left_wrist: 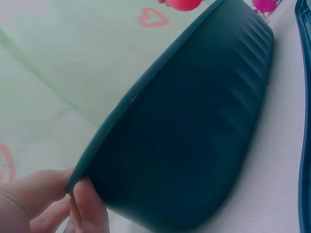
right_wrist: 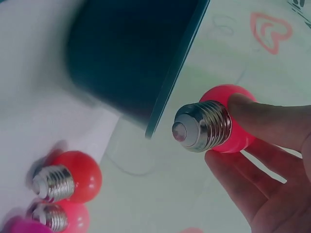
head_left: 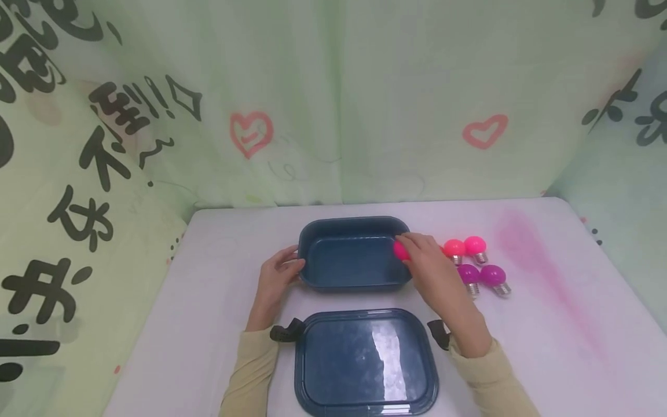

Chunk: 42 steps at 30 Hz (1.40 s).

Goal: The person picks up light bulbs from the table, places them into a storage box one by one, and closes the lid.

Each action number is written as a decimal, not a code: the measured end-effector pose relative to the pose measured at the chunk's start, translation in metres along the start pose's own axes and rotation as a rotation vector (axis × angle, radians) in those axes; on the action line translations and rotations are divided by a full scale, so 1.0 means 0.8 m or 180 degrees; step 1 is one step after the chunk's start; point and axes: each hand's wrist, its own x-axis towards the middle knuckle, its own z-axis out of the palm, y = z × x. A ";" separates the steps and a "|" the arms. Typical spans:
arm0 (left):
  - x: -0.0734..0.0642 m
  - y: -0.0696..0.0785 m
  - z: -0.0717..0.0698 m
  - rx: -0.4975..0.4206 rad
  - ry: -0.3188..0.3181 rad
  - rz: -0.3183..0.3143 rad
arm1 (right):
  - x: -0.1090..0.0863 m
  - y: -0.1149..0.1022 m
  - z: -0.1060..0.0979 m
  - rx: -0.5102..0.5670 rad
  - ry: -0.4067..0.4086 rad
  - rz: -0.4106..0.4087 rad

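Note:
A dark blue open box stands on the table with nothing in it. My left hand pinches its left rim between thumb and fingers, seen closely in the left wrist view. Over the box's right end, my right hand holds a pink light bulb by its round globe, the silver screw base pointing outward. To the right of that hand lie an orange-red bulb, a pink bulb and two purple bulbs. Part of this group is hidden behind the right hand.
A dark blue lid lies flat in front of the box, between the forearms. The white table bears a pink stain at the right. Pale green curtains with drawn hearts and black writing enclose the back and sides.

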 end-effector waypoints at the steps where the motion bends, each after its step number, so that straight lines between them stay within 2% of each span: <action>1: 0.001 0.000 0.000 -0.0007 0.0004 -0.0002 | 0.002 -0.002 0.001 0.0012 0.0005 -0.0020; 18: -0.002 0.000 -0.003 0.0003 -0.0076 -0.0012 | 0.029 -0.026 0.027 0.0092 0.0037 -0.0195; 27: -0.002 -0.002 -0.003 -0.0103 -0.0091 -0.0012 | 0.041 -0.034 0.045 0.0099 0.0111 -0.0319; 35: 0.000 -0.003 -0.004 -0.0026 -0.0096 -0.0021 | 0.051 -0.041 0.058 0.0196 -0.0007 -0.0350; 42: 0.000 -0.002 -0.003 -0.0131 -0.0112 -0.0015 | 0.056 -0.050 0.070 0.0268 -0.0132 -0.0316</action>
